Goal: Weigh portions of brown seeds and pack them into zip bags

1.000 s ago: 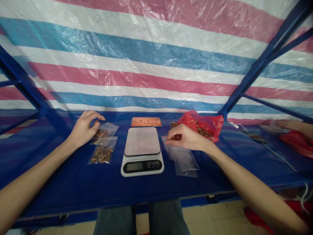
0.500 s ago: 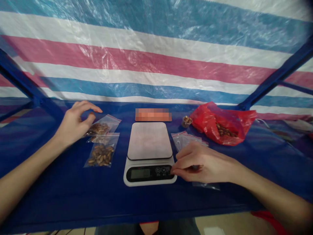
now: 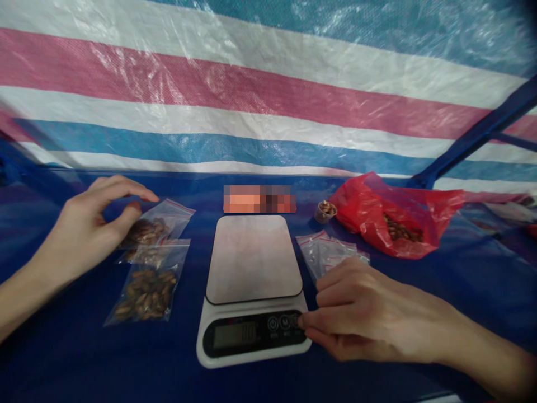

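My left hand [image 3: 98, 221] hovers at a zip bag of brown nuts or seeds [image 3: 149, 229], thumb and forefinger apart; whether it touches the bag I cannot tell. A second zip bag with similar contents [image 3: 146, 294] lies just in front, its top overlapping the first. On the white kitchen scale [image 3: 254, 260], the pan carries nothing and the dim display seems to read zero. With fingers curled in, my right hand [image 3: 369, 313] has its fingertips at the right end of the scale's button panel. Flat zip bags [image 3: 323, 249] lie behind it, partly covered.
An open red plastic bag [image 3: 361, 204] holding more brown nuts or seeds stands at the back right. Beside it is a small clear cup [image 3: 325, 211] with pieces inside. A blurred-out orange item [image 3: 243, 199] lies behind the scale. Blue frame bars [image 3: 474, 134] and striped sheeting border the blue table.
The view has moved closer to the table, so the scale and bags look larger. My right fingertips stay at the scale's button panel, and my left hand stays over the filled bags.
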Action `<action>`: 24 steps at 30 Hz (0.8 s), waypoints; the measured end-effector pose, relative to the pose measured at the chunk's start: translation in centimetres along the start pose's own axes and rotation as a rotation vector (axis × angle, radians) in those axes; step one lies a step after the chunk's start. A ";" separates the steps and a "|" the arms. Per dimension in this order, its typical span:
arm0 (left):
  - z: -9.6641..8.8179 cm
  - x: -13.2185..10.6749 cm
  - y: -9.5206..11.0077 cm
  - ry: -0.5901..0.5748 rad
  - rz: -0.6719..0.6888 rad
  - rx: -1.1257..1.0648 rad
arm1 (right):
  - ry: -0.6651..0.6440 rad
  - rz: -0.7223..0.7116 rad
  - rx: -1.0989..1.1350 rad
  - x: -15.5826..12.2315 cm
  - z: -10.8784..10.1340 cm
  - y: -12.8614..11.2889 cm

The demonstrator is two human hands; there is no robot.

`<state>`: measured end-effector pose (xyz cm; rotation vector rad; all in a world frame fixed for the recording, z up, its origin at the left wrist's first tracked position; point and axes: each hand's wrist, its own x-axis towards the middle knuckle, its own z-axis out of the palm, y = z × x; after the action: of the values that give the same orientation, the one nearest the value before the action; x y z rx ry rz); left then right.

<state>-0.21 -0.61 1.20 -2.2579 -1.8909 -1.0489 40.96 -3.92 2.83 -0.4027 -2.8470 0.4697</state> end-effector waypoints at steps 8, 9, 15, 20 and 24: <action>0.0 -0.2 0.2 -0.002 -0.002 -0.009 | 0.219 0.033 0.119 -0.2 -0.2 0.7; 0.0 -0.2 0.2 -0.001 -0.001 -0.010 | 0.321 0.085 0.103 -0.3 -0.7 1.1; 0.1 -0.1 0.3 -0.008 0.025 -0.025 | 0.600 0.476 -0.222 -1.8 -3.6 6.3; 0.2 0.0 0.2 -0.023 0.051 -0.046 | 0.477 0.634 -0.030 -2.9 -2.3 10.5; -0.1 0.1 0.3 -0.012 0.063 -0.053 | 0.510 0.628 0.089 -2.8 -1.2 11.4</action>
<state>0.03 -0.67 1.45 -2.3411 -1.8046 -1.0923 46.56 5.95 -0.45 -1.2124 -2.1597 0.5036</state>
